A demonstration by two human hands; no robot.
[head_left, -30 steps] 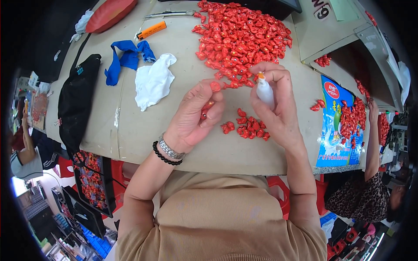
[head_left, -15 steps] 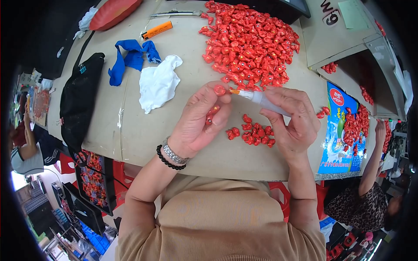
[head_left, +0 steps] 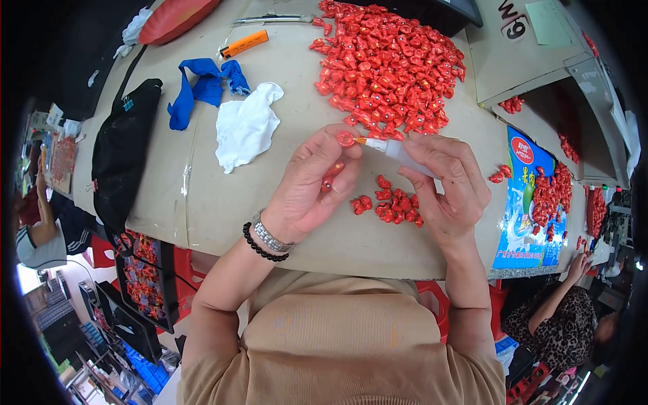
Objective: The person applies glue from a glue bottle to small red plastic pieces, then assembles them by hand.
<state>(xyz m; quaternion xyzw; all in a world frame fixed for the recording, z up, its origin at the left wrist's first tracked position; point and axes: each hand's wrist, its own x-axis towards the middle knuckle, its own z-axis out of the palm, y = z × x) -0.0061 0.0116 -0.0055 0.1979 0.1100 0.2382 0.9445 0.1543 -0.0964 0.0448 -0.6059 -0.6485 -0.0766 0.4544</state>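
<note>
My left hand (head_left: 304, 185) pinches a small, glossy red, plastic-looking piece (head_left: 345, 139) at its fingertips, with more red pieces (head_left: 335, 169) under the curled fingers. At the piece's four o'clock, my right hand (head_left: 451, 177) grips a translucent white squeeze bottle (head_left: 407, 156), orange tip at the piece; contact I can't tell. A big red heap (head_left: 391, 67) lies at one o'clock, a small red cluster (head_left: 397, 208) at five.

- The head camera, left one of a worn pair, faces down past the tan shirt (head_left: 337, 331) onto the tabletop (head_left: 337, 250).
- It looks from near: left hand (head_left: 314, 175) and right hand (head_left: 449, 185) come mid-picture.
- Its fisheye sweeps in the room either side, bending straight edges.
</note>
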